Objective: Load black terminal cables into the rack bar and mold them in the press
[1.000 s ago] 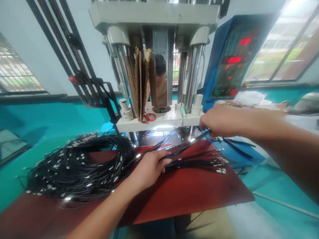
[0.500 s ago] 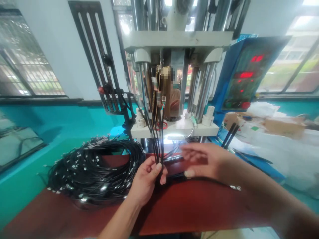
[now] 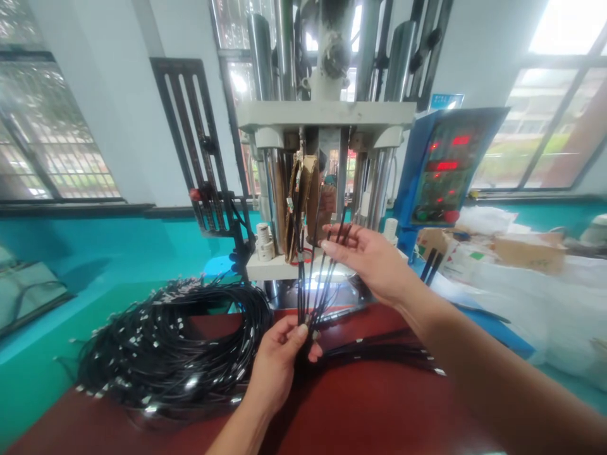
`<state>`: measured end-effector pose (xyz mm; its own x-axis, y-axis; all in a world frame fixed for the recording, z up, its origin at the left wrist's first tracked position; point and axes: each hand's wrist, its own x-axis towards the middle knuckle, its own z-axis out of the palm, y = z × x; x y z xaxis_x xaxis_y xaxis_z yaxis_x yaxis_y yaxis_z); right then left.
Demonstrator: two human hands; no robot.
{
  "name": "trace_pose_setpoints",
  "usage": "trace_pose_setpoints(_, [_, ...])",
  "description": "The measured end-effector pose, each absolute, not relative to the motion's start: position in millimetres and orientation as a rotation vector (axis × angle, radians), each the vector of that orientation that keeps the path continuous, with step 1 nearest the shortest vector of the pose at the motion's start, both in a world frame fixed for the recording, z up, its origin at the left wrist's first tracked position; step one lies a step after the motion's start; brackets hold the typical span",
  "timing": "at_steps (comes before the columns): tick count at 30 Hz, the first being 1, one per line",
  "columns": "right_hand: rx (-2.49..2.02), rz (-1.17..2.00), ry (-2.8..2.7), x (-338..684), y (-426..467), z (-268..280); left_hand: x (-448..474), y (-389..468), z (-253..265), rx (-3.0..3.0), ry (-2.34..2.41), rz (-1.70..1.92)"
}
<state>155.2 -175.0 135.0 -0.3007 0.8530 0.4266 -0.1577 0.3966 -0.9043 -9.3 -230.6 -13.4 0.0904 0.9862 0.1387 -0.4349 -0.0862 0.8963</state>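
Both grips, nearly closed, pinch black cables; red tabletop below, teal-banded wall behind.

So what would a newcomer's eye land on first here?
Probably the large coil of black cables on the left of the red tabletop. Behind stands the press, red digits glowing on the blue control box to its right. Centrally, the left hand grips upright cable strands, with the right hand among them.
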Motion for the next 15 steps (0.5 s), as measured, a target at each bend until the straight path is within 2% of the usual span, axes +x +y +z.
trace_pose_setpoints(8, [-0.669,1.188,-1.403,148.6,-173.5,128.0,-10.8,-233.3,-13.7,1.021,0.734,1.357])
trace_pose_setpoints(15, [-0.587,1.116,-1.579,147.1,-174.3,124.8,-11.2,-230.1,-12.9,0.902,0.757,1.382])
